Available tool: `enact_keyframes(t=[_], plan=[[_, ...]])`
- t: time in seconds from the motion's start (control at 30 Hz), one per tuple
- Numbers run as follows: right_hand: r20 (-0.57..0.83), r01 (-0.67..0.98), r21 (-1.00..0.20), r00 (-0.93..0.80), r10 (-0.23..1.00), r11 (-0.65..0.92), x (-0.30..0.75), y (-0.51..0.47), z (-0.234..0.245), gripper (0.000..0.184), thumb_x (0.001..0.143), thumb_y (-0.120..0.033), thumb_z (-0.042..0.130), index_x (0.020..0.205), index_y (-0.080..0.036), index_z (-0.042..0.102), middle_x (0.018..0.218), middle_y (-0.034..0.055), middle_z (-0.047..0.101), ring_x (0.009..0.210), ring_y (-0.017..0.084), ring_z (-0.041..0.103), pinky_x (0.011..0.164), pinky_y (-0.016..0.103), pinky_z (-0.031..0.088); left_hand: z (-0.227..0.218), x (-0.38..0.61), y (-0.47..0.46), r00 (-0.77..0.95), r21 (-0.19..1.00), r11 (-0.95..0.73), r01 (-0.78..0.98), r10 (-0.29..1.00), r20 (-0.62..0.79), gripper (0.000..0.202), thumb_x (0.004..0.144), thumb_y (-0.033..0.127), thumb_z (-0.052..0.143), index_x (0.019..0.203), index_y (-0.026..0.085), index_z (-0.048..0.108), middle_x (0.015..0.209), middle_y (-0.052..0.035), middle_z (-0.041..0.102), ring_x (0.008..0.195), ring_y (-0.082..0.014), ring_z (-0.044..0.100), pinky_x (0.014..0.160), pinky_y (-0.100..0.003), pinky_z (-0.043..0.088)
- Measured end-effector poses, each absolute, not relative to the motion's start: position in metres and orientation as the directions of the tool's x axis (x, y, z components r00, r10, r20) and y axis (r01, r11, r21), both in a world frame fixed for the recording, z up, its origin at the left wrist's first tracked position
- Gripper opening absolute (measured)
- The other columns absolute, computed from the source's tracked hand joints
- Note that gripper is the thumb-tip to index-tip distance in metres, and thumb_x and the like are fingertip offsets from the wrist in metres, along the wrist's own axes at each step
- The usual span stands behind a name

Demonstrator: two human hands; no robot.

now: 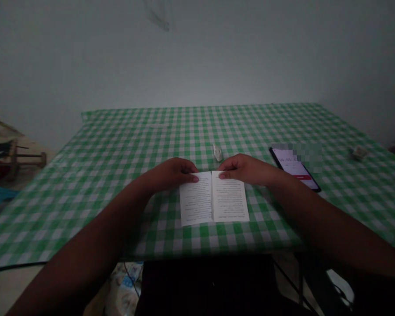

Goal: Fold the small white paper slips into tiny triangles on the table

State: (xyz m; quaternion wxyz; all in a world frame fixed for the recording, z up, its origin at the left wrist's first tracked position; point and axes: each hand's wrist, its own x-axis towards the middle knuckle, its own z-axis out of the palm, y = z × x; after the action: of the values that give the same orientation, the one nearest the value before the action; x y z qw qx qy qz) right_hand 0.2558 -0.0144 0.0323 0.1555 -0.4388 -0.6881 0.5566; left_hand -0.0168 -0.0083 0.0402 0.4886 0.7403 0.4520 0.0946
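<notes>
Printed white paper lies near the front of the table in two halves, a left half (196, 202) and a right half (231, 202). A narrow, slightly ragged line runs between them; whether they are still joined anywhere I cannot tell. My left hand (177, 172) pinches the left half at its far edge, thumb on top and fingers curled behind. At the far edge of the right half, my right hand (239, 169) grips in the same way. Just beyond my right fingers rests a small whitish crumpled piece (217, 152), touched by neither hand.
A green and white checked cloth (145, 145) covers the table, which meets a plain wall. To the right of my right hand lies a phone (291, 169) with a lit screen. Farther right is another small crumpled object (359, 152). A wooden stool (18, 160) stands at left.
</notes>
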Motion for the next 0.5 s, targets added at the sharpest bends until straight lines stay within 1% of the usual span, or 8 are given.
enact_keyframes(t=[0.1, 0.2, 0.33, 0.5], plan=[[-0.291, 0.378, -0.922, -0.534, 0.794, -0.084, 0.259, -0.010, 0.029, 0.015, 0.080, -0.029, 0.073, 0.088, -0.017, 0.075, 0.083, 0.0041, 0.076, 0.073, 0.016, 0.069, 0.065, 0.027, 0.053, 0.043, -0.020, -0.007, 0.553, 0.811, -0.100, 0.577, 0.778, -0.298, 0.022, 0.080, 0.036, 0.069, 0.093, 0.019, 0.072, 0.091, -0.0050, 0.075, 0.081, -0.0184, 0.068, 0.070, -0.029, 0.051], [-0.289, 0.331, -0.934, -0.479, 0.829, -0.134, 0.263, -0.004, 0.026, 0.014, 0.077, -0.029, 0.075, 0.087, -0.018, 0.075, 0.083, 0.0041, 0.076, 0.073, 0.016, 0.070, 0.065, 0.027, 0.054, 0.045, -0.022, -0.005, 0.517, 0.830, -0.052, 0.556, 0.804, -0.296, 0.019, 0.079, 0.035, 0.070, 0.091, 0.019, 0.071, 0.091, -0.0052, 0.076, 0.080, -0.0192, 0.069, 0.070, -0.030, 0.053], [-0.297, 0.336, -0.931, -0.472, 0.830, -0.142, 0.267, -0.002, 0.025, 0.016, 0.077, -0.030, 0.077, 0.087, -0.018, 0.075, 0.081, 0.0042, 0.076, 0.071, 0.016, 0.070, 0.064, 0.028, 0.054, 0.047, -0.021, -0.004, 0.508, 0.835, -0.026, 0.550, 0.803, -0.310, 0.016, 0.079, 0.031, 0.069, 0.089, 0.020, 0.071, 0.092, -0.0053, 0.077, 0.082, -0.0206, 0.070, 0.071, -0.032, 0.055], [-0.291, 0.368, -0.920, -0.416, 0.862, -0.133, 0.272, 0.001, 0.026, 0.014, 0.076, -0.029, 0.076, 0.085, -0.019, 0.075, 0.082, 0.0054, 0.076, 0.072, 0.019, 0.071, 0.063, 0.030, 0.055, 0.051, -0.024, -0.001, 0.455, 0.773, -0.060, 0.632, 0.836, -0.307, 0.017, 0.079, 0.031, 0.068, 0.091, 0.020, 0.072, 0.095, -0.0051, 0.078, 0.084, -0.0209, 0.072, 0.074, -0.032, 0.055]])
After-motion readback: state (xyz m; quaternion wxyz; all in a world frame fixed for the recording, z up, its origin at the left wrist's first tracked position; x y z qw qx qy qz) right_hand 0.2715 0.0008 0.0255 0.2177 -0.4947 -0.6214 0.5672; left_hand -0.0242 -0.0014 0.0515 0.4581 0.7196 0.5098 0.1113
